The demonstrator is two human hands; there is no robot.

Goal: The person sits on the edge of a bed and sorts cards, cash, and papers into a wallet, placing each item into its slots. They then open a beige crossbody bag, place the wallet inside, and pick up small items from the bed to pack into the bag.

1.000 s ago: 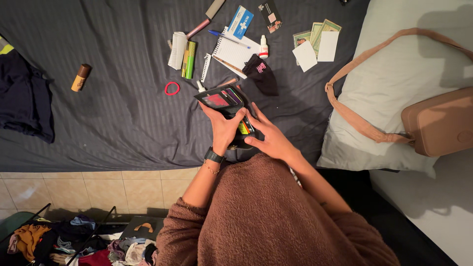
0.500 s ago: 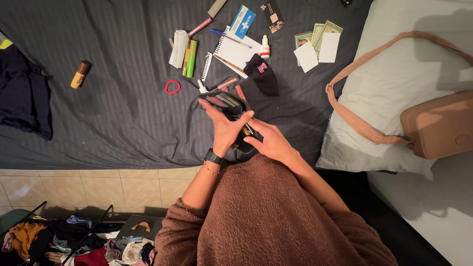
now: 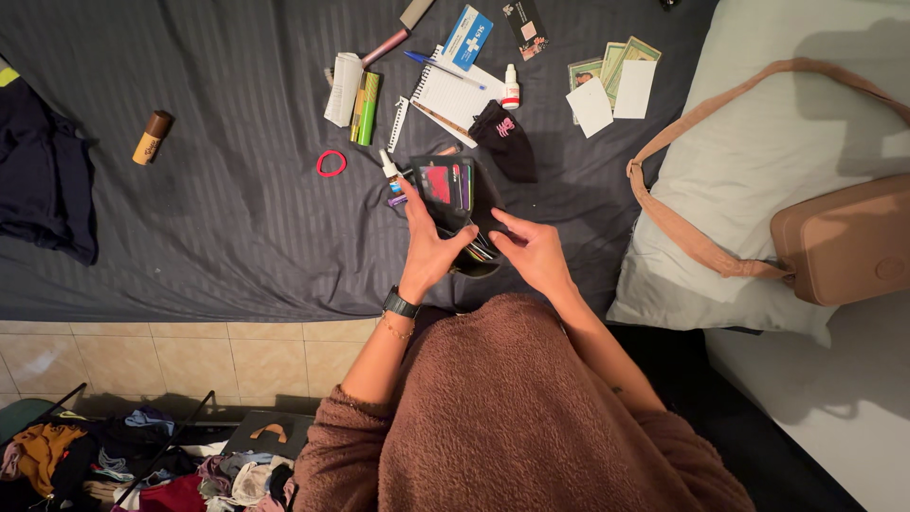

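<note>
Holding an open black wallet [image 3: 447,194] over the near edge of the dark striped bedspread [image 3: 218,218], both of your hands on it.

Your left hand [image 3: 428,248] grips the wallet from the left, thumb up along its edge and fingers wrapped behind, so the card slots face you with a red card showing. Your right hand [image 3: 531,252] meets its lower right corner, fingertips pinched on the cards that stick out there. Just beyond the wallet lie a small dropper bottle [image 3: 388,167], a red hair tie [image 3: 331,163], a spiral notepad [image 3: 455,95] and a black pouch [image 3: 502,137]. A tan shoulder bag [image 3: 839,246] rests on the pillow [image 3: 749,152] well to your right.
</note>
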